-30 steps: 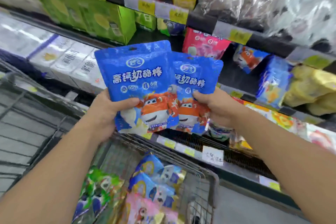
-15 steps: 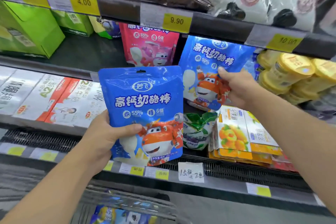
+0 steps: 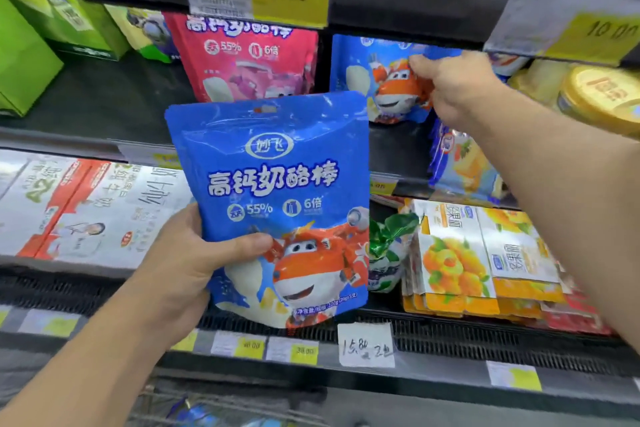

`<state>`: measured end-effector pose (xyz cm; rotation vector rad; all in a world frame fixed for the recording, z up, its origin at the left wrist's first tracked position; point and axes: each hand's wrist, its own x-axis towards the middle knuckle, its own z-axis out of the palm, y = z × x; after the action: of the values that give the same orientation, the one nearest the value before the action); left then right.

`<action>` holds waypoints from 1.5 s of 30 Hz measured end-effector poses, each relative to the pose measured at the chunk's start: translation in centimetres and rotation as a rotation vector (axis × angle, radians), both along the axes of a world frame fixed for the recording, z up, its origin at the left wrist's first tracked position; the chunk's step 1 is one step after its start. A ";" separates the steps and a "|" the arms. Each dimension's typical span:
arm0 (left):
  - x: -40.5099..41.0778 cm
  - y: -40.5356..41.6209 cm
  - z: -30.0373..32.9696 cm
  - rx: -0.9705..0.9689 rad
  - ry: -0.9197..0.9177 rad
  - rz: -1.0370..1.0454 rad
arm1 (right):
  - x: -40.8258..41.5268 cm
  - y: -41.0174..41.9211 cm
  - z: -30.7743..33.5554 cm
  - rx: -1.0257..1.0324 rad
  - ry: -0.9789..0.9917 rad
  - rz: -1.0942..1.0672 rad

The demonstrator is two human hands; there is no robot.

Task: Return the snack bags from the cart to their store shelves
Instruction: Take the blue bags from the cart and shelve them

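Observation:
My left hand (image 3: pixel 180 274) grips a blue snack bag (image 3: pixel 277 184) with an orange cartoon plane, upright in front of the shelves. My right hand (image 3: pixel 453 90) is up at the middle shelf (image 3: pixel 104 104), fingers closed on a second blue snack bag (image 3: pixel 381 80) that stands on the shelf beside a pink snack bag (image 3: pixel 249 59). The cart (image 3: pixel 221 406) shows only as wire at the bottom edge, with a blurred blue bag inside.
Green cartons (image 3: pixel 41 42) stand at the left of the middle shelf, yellow tubs (image 3: pixel 599 97) at its right. Below are white and red boxes (image 3: pixel 79 211), a green pouch (image 3: pixel 388 246) and orange fruit packs (image 3: pixel 478 260). Price tags line the shelf edges.
My right hand has carried its blue bag up and back onto the middle shelf beside the pink bag. My left hand's bag stayed in front. The view moved closer to the shelves.

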<state>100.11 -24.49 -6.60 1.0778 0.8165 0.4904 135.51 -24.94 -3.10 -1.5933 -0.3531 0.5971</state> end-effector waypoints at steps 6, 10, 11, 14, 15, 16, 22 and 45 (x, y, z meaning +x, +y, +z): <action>1.1 0.6 0.0 -0.022 -0.056 0.018 | 0.0 -1.3 -1.3 -0.365 -0.297 0.114; 1.7 0.6 0.3 -0.010 -0.045 0.042 | 0.2 0.2 -1.1 -0.391 -0.262 0.035; 1.8 0.6 0.4 -0.006 -0.045 0.044 | 0.3 0.5 -1.1 -0.396 -0.241 0.018; 1.9 0.6 0.6 -0.002 -0.039 0.052 | 0.0 0.6 -1.0 -0.438 -0.254 -0.020; 1.9 0.6 0.6 0.004 -0.039 0.054 | -0.1 0.4 -0.9 -0.424 -0.266 -0.024; 2.0 0.7 0.7 0.009 -0.039 0.054 | -0.2 0.0 -0.9 -0.372 -0.276 -0.032; 4.5 1.2 1.0 0.058 -0.030 0.007 | -5.8 -9.4 -0.4 0.085 -0.289 -0.154; 19.0 3.8 -0.5 0.658 0.365 0.161 | -1.8 -6.0 -2.9 -0.399 -0.886 0.034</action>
<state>119.10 -20.70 -7.13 1.7510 1.1038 0.7390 133.76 -30.91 -6.00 -2.1902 -0.9590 -0.0664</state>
